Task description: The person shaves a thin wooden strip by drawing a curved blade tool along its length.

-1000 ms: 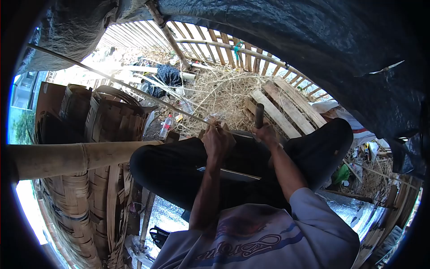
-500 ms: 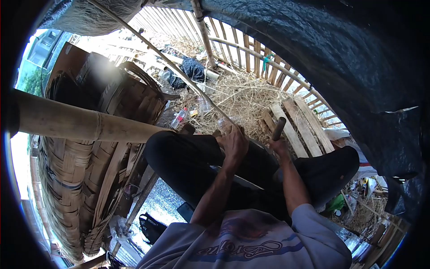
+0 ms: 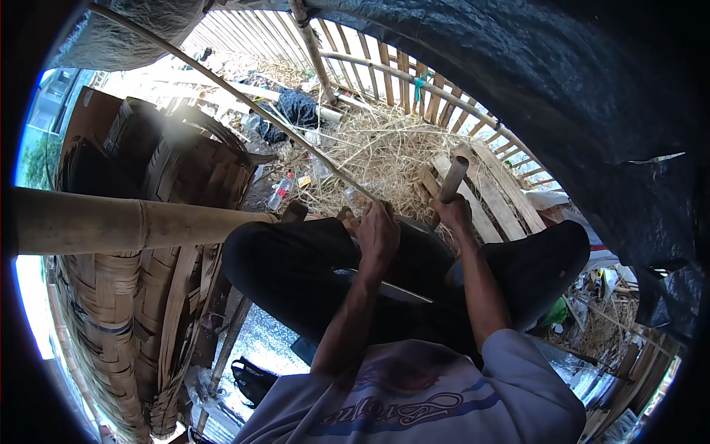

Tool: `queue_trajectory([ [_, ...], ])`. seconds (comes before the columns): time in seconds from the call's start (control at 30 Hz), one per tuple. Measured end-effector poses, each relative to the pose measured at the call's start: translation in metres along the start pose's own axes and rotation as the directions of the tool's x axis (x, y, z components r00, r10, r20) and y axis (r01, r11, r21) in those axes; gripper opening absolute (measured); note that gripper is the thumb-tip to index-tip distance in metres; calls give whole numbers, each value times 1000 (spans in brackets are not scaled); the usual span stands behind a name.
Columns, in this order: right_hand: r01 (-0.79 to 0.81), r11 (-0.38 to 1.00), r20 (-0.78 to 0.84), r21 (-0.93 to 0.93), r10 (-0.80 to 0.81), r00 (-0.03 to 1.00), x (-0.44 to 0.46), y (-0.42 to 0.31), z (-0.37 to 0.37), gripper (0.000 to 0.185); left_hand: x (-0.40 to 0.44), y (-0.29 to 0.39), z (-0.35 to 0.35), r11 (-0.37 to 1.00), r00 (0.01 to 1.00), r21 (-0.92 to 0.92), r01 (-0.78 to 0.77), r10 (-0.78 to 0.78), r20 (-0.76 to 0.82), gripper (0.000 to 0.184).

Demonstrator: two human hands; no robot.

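Note:
A long thin bamboo strip (image 3: pixel 248 100) runs from the upper left down to my lap, and my left hand (image 3: pixel 379 235) is closed around its lower end. My right hand (image 3: pixel 453 212) grips a thick wooden handle (image 3: pixel 454 177) that points upward; whatever lies at its lower end is hidden by the hand. Both hands are apart over my crossed legs (image 3: pixel 296 255) in dark trousers. A thin pale-edged piece (image 3: pixel 403 293) lies across my lap, partly covered by my left forearm.
Rolled woven bamboo panels (image 3: pixel 111 318) stand at the left, crossed by a thick bamboo pole (image 3: pixel 140 223). Ahead are straw (image 3: pixel 384 152), wooden slats (image 3: pixel 503 192), a plastic bottle (image 3: pixel 280 192) and a slatted fence (image 3: pixel 384 70). A dark tarp (image 3: pixel 562 96) hangs at the right.
The camera view has shifted and tilted. Both hands keep their hold, and the handle in my right hand now leans more to the right than a second ago.

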State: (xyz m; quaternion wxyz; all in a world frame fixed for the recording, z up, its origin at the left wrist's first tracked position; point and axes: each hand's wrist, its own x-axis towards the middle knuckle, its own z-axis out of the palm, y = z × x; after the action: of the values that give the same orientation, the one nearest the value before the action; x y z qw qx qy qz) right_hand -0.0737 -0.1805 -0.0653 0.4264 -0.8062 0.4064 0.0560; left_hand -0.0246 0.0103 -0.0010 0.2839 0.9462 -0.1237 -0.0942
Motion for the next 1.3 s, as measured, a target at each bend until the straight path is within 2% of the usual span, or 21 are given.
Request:
queue_trajectory([
  [0.1, -34, 998, 99, 59, 28, 995, -13, -17, -10, 45, 0, 8, -7, 1000, 1000, 17, -14, 14, 12, 24],
  [0.13, -11, 1000, -45, -10, 11, 999, 7, 25, 26, 46, 0, 10, -8, 1000, 1000, 6, -4, 4, 24, 23],
  [0.17, -25, 1000, -55, -9, 24, 998, 1, 40, 34, 46, 0, 10, -9, 1000, 999, -5, 4, -4, 37, 21],
  [0.23, 199, 933, -25, -299, -216, 976, -13, 63, 50, 46, 1, 10, -7, 1000, 1000, 28, -6, 6, 14, 19],
  [0.27, 32, 979, -126, -204, -59, 990, -2, 80, 65, 45, 1, 9, -6, 998, 1000, 64, 0, 1, -25, 16],
  [0.3, 18, 979, -132, -204, -45, 990, 4, 80, 61, 45, 3, 9, -7, 998, 1000, 63, -6, 7, -11, 16],
  [0.37, -37, 999, -75, -36, 35, 997, 14, 75, 49, 45, 2, 8, -13, 999, 999, 16, -34, 34, -16, 13],
  [0.5, -46, 998, -71, 42, 49, 996, 25, 50, 15, 45, 2, 12, -12, 994, 997, 103, -35, 42, -67, 15],
  [0.57, -25, 988, 78, 153, 13, 997, 24, 41, 7, 44, 7, 4, -4, 993, 997, 112, -37, 45, -70, 18],
  [0.63, -35, 982, 75, 185, 21, 997, -2, 51, 27, 40, 4, 2, -4, 992, 996, 123, -43, 52, -73, 21],
  [0.7, 161, 983, -214, -89, -177, 961, -20, 63, 52, 37, 4, 11, -11, 995, 999, 95, -17, 20, -30, 26],
  [0.73, 162, 983, -226, -85, -177, 958, -15, 59, 49, 37, 8, 9, -9, 995, 999, 94, -29, 32, -33, 26],
  [0.8, -64, 988, 16, -139, 67, 998, -6, 53, 45, 38, 8, -3, -2, 995, 1000, 103, -19, 21, -23, 25],
  [0.83, -67, 988, 25, -141, 71, 997, -1, 55, 44, 38, 5, -3, -3, 994, 1000, 107, -11, 13, -19, 25],
  [0.9, -78, 961, 67, 265, 63, 996, 17, 58, 34, 31, 6, -1, -4, 987, 998, 155, -49, 54, -31, 28],
  [1.03, -108, 928, 48, 358, 97, 994, 18, 33, 12, 26, 7, -2, -4, 984, 996, 167, -70, 77, -39, 28],
  [1.1, -70, 938, 60, 340, 53, 997, 19, 48, 29, 29, 9, 1, -7, 998, 1000, 68, -12, 10, 20, 24],
  [1.13, 109, 986, 52, 128, -117, 992, 23, 79, 51, 31, 10, 0, -7, 998, 999, 64, -24, 22, 23, 24],
  [1.17, 286, 954, 43, -90, -283, 958, 27, 110, 73, 33, 9, -4, -5, 998, 1000, 61, -16, 15, 21, 24],
  [1.23, 24, 993, -134, -120, -40, 990, 13, 108, 82, 36, 16, -4, -1, 998, 1000, 54, -21, 21, 5, 25],
  [1.3, 111, 989, -62, -94, -117, 991, 28, 115, 80, 36, 12, -11, 2, 998, 1000, 55, -25, 26, -16, 25],
])
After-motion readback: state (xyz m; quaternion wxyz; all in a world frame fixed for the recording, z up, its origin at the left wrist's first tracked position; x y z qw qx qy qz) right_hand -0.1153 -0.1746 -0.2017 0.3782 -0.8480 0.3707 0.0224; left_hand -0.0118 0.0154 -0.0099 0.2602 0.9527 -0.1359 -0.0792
